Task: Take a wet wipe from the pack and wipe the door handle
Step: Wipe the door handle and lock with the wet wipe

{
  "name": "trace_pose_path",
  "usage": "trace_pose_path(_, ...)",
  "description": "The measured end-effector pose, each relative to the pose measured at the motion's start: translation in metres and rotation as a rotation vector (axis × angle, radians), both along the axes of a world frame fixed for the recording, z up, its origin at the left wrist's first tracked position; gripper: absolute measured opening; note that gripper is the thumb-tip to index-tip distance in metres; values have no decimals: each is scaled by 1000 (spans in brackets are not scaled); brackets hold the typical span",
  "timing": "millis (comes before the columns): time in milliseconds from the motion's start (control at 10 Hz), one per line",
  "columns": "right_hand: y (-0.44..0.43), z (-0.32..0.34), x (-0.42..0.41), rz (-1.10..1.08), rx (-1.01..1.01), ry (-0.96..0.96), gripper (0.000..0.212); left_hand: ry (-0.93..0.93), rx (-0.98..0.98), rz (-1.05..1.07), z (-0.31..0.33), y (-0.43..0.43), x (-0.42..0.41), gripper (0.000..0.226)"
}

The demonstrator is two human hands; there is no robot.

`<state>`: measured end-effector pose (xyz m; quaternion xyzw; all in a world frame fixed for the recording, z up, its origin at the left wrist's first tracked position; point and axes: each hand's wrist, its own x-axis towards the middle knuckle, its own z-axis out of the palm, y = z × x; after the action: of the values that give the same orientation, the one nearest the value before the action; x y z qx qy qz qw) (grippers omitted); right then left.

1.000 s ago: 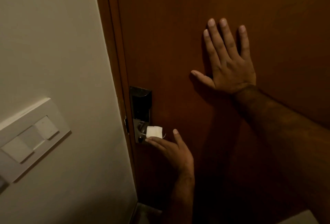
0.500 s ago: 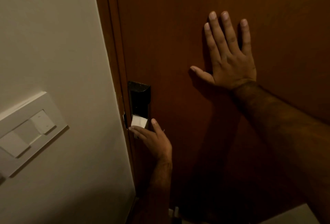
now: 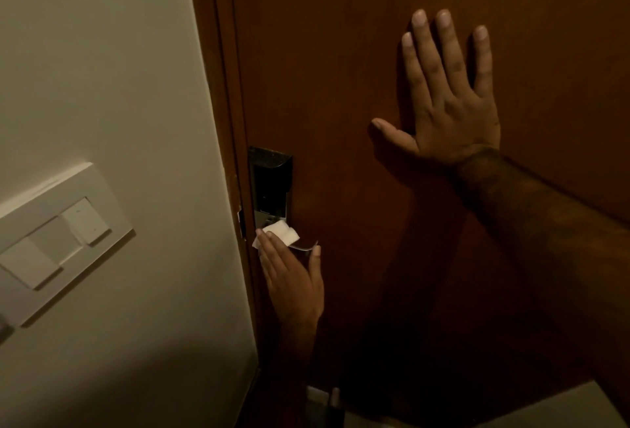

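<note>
A folded white wet wipe [image 3: 281, 232] is pressed on the metal door handle [image 3: 303, 247], just below the dark lock plate [image 3: 271, 185] on the brown door [image 3: 341, 52]. My left hand [image 3: 291, 277] reaches up from below and holds the wipe against the handle, fingers over the lever and thumb at its right end. My right hand [image 3: 443, 93] lies flat on the door, fingers spread, well above and to the right of the lock. The wipe pack is out of sight.
A cream wall [image 3: 102, 52] with a white switch panel [image 3: 58, 240] stands left of the door frame [image 3: 221, 86]. A pale surface [image 3: 559, 407] shows at the bottom right corner. Small dark objects sit low near the door's foot.
My left hand slid the wipe from the lever's right part up to the lock plate, then back down onto the handle. My right hand stayed flat on the door.
</note>
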<state>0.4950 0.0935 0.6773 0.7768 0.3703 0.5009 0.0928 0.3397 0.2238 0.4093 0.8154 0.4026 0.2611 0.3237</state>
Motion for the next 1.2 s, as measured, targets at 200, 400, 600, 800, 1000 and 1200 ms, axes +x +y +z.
trace_pose_path(200,0,0,-2,-6,0,-4,104,-185,-233,44,20,-17,6,94)
trace_pose_path(400,0,0,-2,-17,1,-10,106,-339,-615,-49,21,-86,15,98)
trace_pose_path(600,0,0,-3,-26,1,-14,106,-627,-798,16,33,-70,24,103)
trace_pose_path(800,0,0,-2,-27,4,-15,107,-677,-721,181,50,-11,19,76)
trace_pose_path(1000,0,1,-2,-30,2,-7,107,-536,-630,90,47,-26,13,82)
trace_pose_path(1200,1,1,-1,-42,-2,-15,107,-771,-943,7,44,-61,6,96)
